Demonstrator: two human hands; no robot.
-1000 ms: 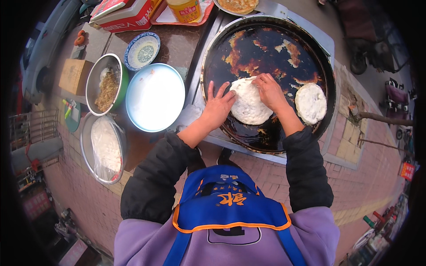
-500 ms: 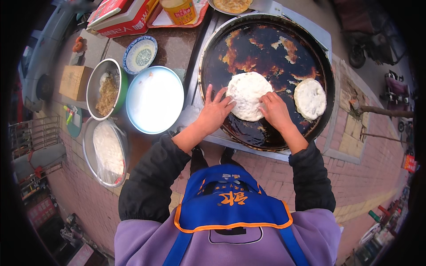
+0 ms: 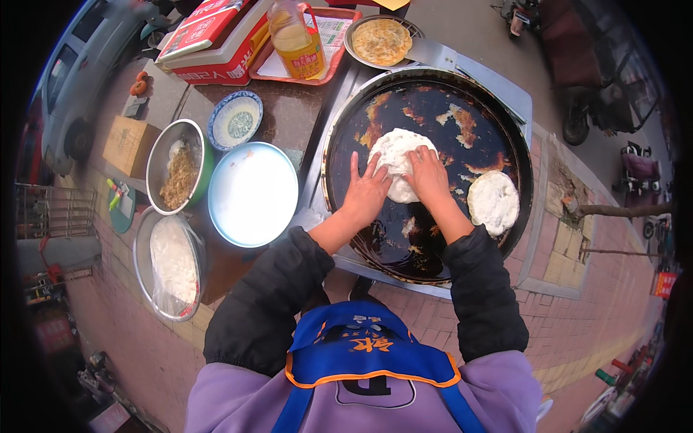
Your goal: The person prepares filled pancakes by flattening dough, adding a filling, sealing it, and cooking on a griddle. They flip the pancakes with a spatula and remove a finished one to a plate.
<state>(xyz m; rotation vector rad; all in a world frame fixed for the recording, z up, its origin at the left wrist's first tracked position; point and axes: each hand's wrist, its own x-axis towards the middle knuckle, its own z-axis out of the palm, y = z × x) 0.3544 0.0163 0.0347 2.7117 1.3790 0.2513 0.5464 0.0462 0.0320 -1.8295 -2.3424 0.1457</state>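
A round white flatbread dough (image 3: 398,155) lies in the large black griddle pan (image 3: 433,97), toward its middle left. Against its lower left edge rests my left hand (image 3: 364,193), fingers spread. My right hand (image 3: 429,177) reaches over its right side with the fingers stretched out flat on the top. Neither hand grips anything; part of the dough is hidden under the right fingers. A second pale dough round (image 3: 494,202) sits apart near the pan's right edge. Brown crusted patches and dark oil mark the pan's surface.
Left of the pan stand a white plate with blue rim (image 3: 253,195), a patterned bowl (image 3: 236,121), a green bowl of brown filling (image 3: 180,173) and a metal bowl of dough (image 3: 172,263). Behind are an oil bottle (image 3: 297,47), a red box (image 3: 216,43) and a cooked flatbread (image 3: 382,41).
My right hand has moved from the dough's right edge up onto its top. The left hand stays by the lower left edge. The view has tilted, showing more of the far side.
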